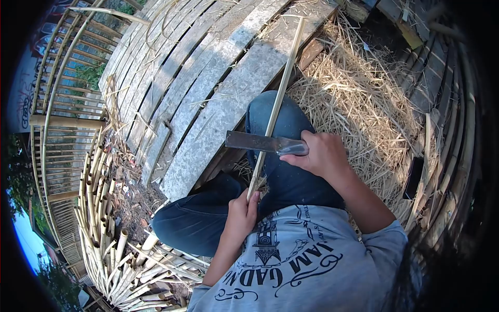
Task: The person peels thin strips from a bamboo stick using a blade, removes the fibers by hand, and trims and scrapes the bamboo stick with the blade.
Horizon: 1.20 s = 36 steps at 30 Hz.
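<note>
A long, pale bamboo strip (283, 83) slants up from my lap, across one knee, to the edge of the wooden platform. Its near end is in my left hand (242, 212), with the fingers closed round it. My right hand (323, 154) grips the handle of a broad-bladed knife (250, 141). The blade points left and crosses over the strip above my thigh; whether its edge touches the strip I cannot tell. My right fingers hide part of the handle.
A slatted wooden platform (208, 112) lies ahead. Bamboo shavings (364, 99) heap up on the right, beside a dark phone-like object (414, 178) and long bamboo poles (451, 140). Cut bamboo tubes (112, 255) pile up at lower left, near a bamboo fence (57, 151).
</note>
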Motion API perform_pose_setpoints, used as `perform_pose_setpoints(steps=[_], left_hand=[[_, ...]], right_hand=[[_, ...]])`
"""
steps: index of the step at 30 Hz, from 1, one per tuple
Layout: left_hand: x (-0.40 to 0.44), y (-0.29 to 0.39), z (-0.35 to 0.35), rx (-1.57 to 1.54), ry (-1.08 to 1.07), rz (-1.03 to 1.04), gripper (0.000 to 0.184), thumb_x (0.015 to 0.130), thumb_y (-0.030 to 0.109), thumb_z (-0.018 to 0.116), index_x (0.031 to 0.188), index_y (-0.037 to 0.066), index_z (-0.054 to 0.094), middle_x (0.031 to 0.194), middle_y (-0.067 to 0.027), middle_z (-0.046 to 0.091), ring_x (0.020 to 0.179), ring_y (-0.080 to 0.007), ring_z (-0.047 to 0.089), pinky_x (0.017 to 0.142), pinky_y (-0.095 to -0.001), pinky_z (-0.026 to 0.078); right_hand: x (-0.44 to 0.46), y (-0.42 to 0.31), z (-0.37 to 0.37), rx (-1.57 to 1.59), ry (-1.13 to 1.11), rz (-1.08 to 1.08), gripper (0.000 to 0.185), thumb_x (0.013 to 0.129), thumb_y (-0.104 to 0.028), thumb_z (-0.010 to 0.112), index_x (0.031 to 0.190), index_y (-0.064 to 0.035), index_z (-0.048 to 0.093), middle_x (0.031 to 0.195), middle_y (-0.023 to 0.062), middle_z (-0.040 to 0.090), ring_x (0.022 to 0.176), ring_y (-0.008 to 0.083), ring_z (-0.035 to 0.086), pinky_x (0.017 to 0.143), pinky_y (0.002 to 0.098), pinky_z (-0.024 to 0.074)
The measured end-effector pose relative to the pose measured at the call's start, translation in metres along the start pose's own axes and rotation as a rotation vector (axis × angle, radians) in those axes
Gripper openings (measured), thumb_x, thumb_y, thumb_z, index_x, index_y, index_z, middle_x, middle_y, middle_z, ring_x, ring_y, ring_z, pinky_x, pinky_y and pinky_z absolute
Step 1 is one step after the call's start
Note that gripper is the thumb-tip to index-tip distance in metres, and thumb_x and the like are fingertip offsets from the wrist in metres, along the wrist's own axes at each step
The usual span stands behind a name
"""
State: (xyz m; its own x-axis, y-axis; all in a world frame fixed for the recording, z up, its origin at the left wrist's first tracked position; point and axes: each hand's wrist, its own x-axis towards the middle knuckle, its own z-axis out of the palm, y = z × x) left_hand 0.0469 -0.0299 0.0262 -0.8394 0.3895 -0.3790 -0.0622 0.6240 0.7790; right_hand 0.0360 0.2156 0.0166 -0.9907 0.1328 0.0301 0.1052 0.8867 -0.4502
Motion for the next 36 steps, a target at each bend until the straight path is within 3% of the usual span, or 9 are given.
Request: perform_pose_setpoints(steps=[5, 16, 18, 19, 23, 25, 34, 36], left_hand=[[-0.006, 0.001, -0.002, 0.006, 0.009, -0.005, 0.019, 0.096, 0.013, 0.05, 0.091, -0.004, 0.059, 0.057, -0.0215, 0.05, 0.047, -0.0366, 0.051, 0.047, -0.0362, 0.039], [-0.021, 0.0, -0.007, -0.02, -0.008, -0.105, 0.019, 0.096, 0.013, 0.051, 0.093, -0.005, 0.058, 0.057, -0.0215, 0.05, 0.049, -0.0364, 0.055, 0.048, -0.0364, 0.04], [-0.024, -0.002, -0.007, -0.057, 0.008, -0.11, 0.023, 0.098, 0.017, 0.05, 0.091, -0.004, 0.057, 0.051, -0.0122, 0.043, 0.046, -0.0151, 0.038, 0.046, -0.0342, 0.034], [-0.025, -0.001, -0.008, -0.056, 0.003, -0.118, 0.023, 0.098, 0.016, 0.05, 0.091, -0.004, 0.057, 0.052, -0.0122, 0.044, 0.046, -0.0152, 0.038, 0.047, -0.0342, 0.034], [-0.029, -0.008, -0.01, -0.063, -0.017, -0.115, 0.022, 0.097, 0.016, 0.051, 0.091, -0.003, 0.058, 0.053, -0.0131, 0.046, 0.045, -0.0187, 0.043, 0.047, -0.0339, 0.036], [-0.03, -0.006, -0.011, -0.042, -0.019, -0.124, 0.019, 0.096, 0.014, 0.052, 0.089, -0.003, 0.057, 0.055, -0.0201, 0.051, 0.049, -0.0374, 0.055, 0.047, -0.0375, 0.04], [-0.061, -0.033, -0.009, -0.075, -0.047, -0.195, 0.015, 0.094, 0.013, 0.054, 0.092, -0.001, 0.059, 0.061, -0.0219, 0.054, 0.059, -0.0408, 0.06, 0.051, -0.0375, 0.043], [-0.074, -0.035, -0.015, -0.099, -0.068, -0.264, 0.017, 0.095, 0.014, 0.054, 0.091, -0.001, 0.059, 0.061, -0.0211, 0.055, 0.059, -0.0394, 0.06, 0.052, -0.0375, 0.044]], right_hand=[[-0.001, -0.002, 0.0, 0.001, -0.018, 0.0, 0.071, 0.065, -0.076, 0.064, 0.062, -0.005, 0.058, 0.05, 0.0134, 0.057, 0.051, 0.0298, 0.064, 0.046, 0.0389, 0.0497], [-0.003, 0.0, 0.008, -0.013, 0.027, -0.065, 0.071, 0.063, -0.077, 0.064, 0.062, -0.0067, 0.054, 0.051, 0.0117, 0.056, 0.05, 0.0283, 0.063, 0.044, 0.0377, 0.0484], [-0.002, 0.0, 0.009, -0.035, 0.041, -0.067, 0.071, 0.063, -0.078, 0.063, 0.063, -0.007, 0.053, 0.052, 0.0115, 0.057, 0.05, 0.0279, 0.063, 0.044, 0.0375, 0.0481], [-0.003, -0.001, 0.009, -0.032, 0.033, -0.069, 0.071, 0.063, -0.078, 0.063, 0.063, -0.007, 0.053, 0.052, 0.0115, 0.057, 0.05, 0.0279, 0.063, 0.044, 0.0375, 0.0481], [-0.003, -0.001, 0.01, -0.051, 0.056, -0.088, 0.071, 0.063, -0.078, 0.063, 0.063, -0.0073, 0.052, 0.052, 0.0113, 0.057, 0.05, 0.0275, 0.063, 0.044, 0.0375, 0.0478], [-0.003, -0.001, 0.012, -0.049, 0.052, -0.094, 0.071, 0.063, -0.077, 0.064, 0.064, -0.0072, 0.052, 0.052, 0.0111, 0.057, 0.05, 0.0275, 0.063, 0.045, 0.0375, 0.0478], [-0.001, 0.0, 0.01, -0.045, 0.019, -0.031, 0.066, 0.066, -0.073, 0.065, 0.067, -0.0081, 0.054, 0.053, 0.0105, 0.057, 0.05, 0.0287, 0.062, 0.045, 0.0377, 0.0475], [0.002, 0.003, 0.012, 0.037, 0.039, 0.082, 0.062, 0.07, -0.068, 0.066, 0.068, -0.0074, 0.055, 0.053, 0.0105, 0.057, 0.051, 0.0303, 0.062, 0.048, 0.0384, 0.0479]])
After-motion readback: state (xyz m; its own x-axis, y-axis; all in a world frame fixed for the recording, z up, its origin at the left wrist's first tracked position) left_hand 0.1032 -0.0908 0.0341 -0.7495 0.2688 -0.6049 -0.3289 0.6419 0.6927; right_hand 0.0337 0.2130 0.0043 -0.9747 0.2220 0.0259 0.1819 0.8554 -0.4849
